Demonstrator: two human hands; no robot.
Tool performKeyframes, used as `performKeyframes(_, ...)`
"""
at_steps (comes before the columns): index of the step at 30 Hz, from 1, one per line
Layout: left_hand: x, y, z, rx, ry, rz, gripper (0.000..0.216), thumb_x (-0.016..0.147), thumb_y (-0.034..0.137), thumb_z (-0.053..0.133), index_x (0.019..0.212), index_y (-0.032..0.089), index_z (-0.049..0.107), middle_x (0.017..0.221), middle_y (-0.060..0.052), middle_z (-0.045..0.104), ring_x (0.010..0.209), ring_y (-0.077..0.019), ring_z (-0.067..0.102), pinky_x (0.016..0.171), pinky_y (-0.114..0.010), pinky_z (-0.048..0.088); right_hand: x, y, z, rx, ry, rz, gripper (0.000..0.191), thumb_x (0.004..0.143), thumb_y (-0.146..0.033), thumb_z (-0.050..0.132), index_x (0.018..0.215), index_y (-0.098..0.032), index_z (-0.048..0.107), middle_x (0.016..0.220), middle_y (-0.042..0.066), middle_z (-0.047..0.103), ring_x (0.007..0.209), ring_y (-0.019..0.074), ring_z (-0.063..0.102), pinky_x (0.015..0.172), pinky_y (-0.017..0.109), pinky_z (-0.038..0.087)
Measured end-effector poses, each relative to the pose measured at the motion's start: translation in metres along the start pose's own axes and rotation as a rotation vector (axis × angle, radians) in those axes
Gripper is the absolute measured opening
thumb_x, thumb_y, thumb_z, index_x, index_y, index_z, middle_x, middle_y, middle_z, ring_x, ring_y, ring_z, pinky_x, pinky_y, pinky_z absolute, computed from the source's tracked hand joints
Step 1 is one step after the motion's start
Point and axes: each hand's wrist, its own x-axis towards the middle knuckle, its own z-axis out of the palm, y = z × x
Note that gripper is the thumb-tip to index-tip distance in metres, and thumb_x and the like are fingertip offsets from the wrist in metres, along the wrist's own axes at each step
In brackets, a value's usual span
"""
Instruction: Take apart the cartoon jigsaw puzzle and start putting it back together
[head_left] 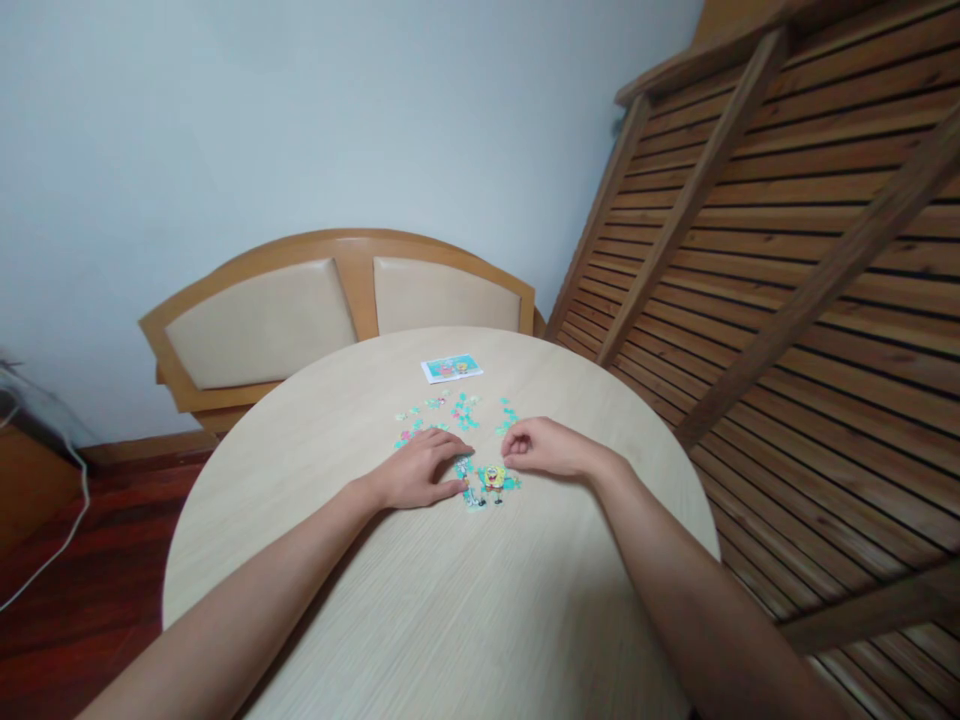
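Note:
A partly joined jigsaw puzzle (493,479) lies on the round table, showing a yellow square cartoon figure on turquoise. My left hand (424,468) rests at its left side, fingers stretched out and thumb apart, the thumb tip at the puzzle's left edge. My right hand (546,447) is at the upper right of the puzzle with its fingers curled and the fingertips pinched together. Whatever is between those fingertips, if anything, is too small to make out. Loose jigsaw pieces (465,411) in turquoise, pink and white are scattered beyond both hands, some partly hidden behind the left one.
Farther back on the pale wooden table (360,610) lies a picture sheet (452,368) with cartoon figures. A padded wooden headboard (262,318) stands behind the table against the wall. Slatted wooden panels (787,250) lean at the right. A white cable (75,480) hangs at the left.

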Motion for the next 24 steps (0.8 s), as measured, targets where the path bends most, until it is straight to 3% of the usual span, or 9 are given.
performKeyframes(4, 0.001, -0.002, 0.002, -0.028, 0.002, 0.011, 0.050, 0.094, 0.052, 0.057, 0.132, 0.021, 0.054, 0.122, -0.012, 0.064, 0.114, -0.0282, 0.059, 0.101, -0.045, 0.043, 0.003, -0.011, 0.007, -0.027, -0.093, -0.086, 0.026, 0.076, -0.034, 0.071, 0.093, -0.016, 0.075, 0.085, 0.004, 0.071, 0.078, 0.0166, 0.061, 0.068, 0.024, 0.045)
performKeyframes(13, 0.003, -0.001, 0.005, -0.052, -0.004, 0.022, 0.047, 0.094, 0.050, 0.058, 0.131, 0.021, 0.054, 0.122, -0.012, 0.065, 0.115, -0.0274, 0.059, 0.101, -0.044, 0.044, 0.006, -0.015, 0.013, -0.098, -0.110, -0.096, 0.026, 0.077, -0.034, 0.074, 0.097, -0.018, 0.077, 0.090, 0.004, 0.074, 0.081, 0.0166, 0.062, 0.074, 0.025, 0.044)
performKeyframes(24, 0.001, 0.006, -0.002, -0.075, -0.044, 0.067, 0.062, 0.086, 0.057, 0.067, 0.134, 0.020, 0.053, 0.132, -0.014, 0.060, 0.122, -0.0301, 0.055, 0.107, -0.046, 0.040, 0.002, -0.029, 0.022, -0.068, -0.216, -0.140, 0.023, 0.070, -0.030, 0.076, 0.090, -0.019, 0.077, 0.080, 0.000, 0.069, 0.073, 0.0139, 0.061, 0.065, 0.022, 0.042)
